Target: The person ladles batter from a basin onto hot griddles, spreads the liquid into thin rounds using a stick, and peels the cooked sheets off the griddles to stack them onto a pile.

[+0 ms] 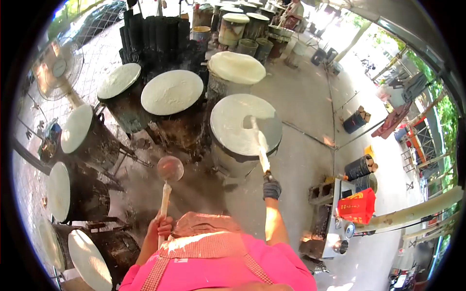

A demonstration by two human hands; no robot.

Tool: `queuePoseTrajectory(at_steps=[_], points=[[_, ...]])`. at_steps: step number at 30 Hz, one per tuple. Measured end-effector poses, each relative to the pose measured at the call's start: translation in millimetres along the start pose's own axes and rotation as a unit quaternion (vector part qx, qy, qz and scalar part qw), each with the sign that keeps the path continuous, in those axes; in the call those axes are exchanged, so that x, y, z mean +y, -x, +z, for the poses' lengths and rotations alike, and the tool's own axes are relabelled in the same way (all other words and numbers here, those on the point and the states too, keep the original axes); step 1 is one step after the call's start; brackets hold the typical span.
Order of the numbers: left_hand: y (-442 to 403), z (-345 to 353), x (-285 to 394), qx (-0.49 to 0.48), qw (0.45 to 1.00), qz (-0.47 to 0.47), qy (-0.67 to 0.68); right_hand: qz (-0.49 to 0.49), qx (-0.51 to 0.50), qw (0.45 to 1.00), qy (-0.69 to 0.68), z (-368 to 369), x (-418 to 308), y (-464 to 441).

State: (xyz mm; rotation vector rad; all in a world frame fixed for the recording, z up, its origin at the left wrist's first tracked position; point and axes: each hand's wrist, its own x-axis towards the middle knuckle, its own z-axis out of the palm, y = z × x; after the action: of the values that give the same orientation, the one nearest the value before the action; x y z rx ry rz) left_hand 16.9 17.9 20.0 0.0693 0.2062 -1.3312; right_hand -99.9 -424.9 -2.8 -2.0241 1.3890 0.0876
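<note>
My left hand (pixel 164 225), bare, is wrapped round the pale handle of a ladle (pixel 170 169) with a round, reddish see-through bowl, held upright over the floor. My right hand (pixel 272 188), in a dark glove, grips a long light-coloured stick (pixel 260 143). The stick's far end rests on the white surface of a large round drum (pixel 246 109), where a darker grey patch shows beside it. What is at the stick's tip is hard to make out.
More white-topped drums (pixel 172 92) stand ahead and along the left. Dark cylinders (pixel 154 33) are stacked behind them. A fan (pixel 59 68) is at the far left. On the right, a red bag (pixel 357 206) sits on a low table (pixel 335 242). A person (pixel 292 14) is far back.
</note>
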Motion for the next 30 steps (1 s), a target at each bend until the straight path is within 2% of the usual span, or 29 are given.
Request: queuePoseTrajectory(at_steps=[2,3,6,8,10,12,14,15,16,19,20,21,23,24,25,26,27,29,30], points=[[-11,-1,-5,0.023,0.999,-0.005,0.022,-0.047,0.144,0.988,0.021,4,2,-2],[-17,-3,-8,0.035,0.999,-0.008,0.036,-0.059,0.195,0.979,0.01,48,30,-48],[-32,-9,-9,0.069,0.995,-0.032,0.065,-0.148,0.084,0.984,0.056,52,6,-4],[-34,-8,-9,0.059,0.996,-0.037,0.05,-0.157,0.14,0.974,-0.084,63,66,-28],[-36,-9,-7,0.031,0.997,-0.051,0.054,-0.035,0.088,0.995,-0.012,1,53,-30],[-41,-16,-6,0.045,0.993,-0.057,0.098,0.032,0.106,0.994,0.016,-14,47,-59],[-56,-4,-10,0.116,0.98,-0.053,0.153,-0.044,0.19,0.98,0.032,14,39,-86],[-60,-8,-7,0.117,0.981,-0.063,0.143,-0.178,0.274,0.943,-0.06,41,49,-84],[-64,-12,-4,0.117,0.981,-0.073,0.133,-0.147,0.177,0.968,0.096,58,57,-70],[-72,-8,-4,0.11,0.986,-0.078,0.1,-0.169,0.138,0.976,0.018,14,62,-33],[-73,-4,-6,0.113,0.99,-0.065,0.055,-0.129,0.146,0.98,0.047,-9,60,-57],[-80,-1,-6,0.165,0.984,-0.061,0.038,-0.079,0.142,0.984,0.078,-24,64,-71],[-97,1,-8,0.232,0.97,-0.059,0.027,-0.083,0.211,0.972,0.069,9,98,-130],[-106,-3,-11,0.227,0.971,-0.065,0.046,-0.143,0.288,0.947,0.027,43,124,-182],[-112,-8,-13,0.218,0.971,-0.072,0.069,-0.138,0.331,0.931,0.061,13,73,-136],[-119,-12,-13,0.206,0.973,-0.076,0.078,-0.23,0.351,0.904,0.077,40,97,-130],[-122,-19,-14,0.187,0.976,-0.078,0.081,-0.257,0.296,0.911,0.125,42,112,-87],[-125,-29,-19,0.159,0.981,-0.077,0.082,-0.115,0.193,0.974,0.031,13,98,-44],[-125,-33,-22,0.156,0.982,-0.075,0.079,-0.015,0.088,0.996,0.014,-21,90,-55]])
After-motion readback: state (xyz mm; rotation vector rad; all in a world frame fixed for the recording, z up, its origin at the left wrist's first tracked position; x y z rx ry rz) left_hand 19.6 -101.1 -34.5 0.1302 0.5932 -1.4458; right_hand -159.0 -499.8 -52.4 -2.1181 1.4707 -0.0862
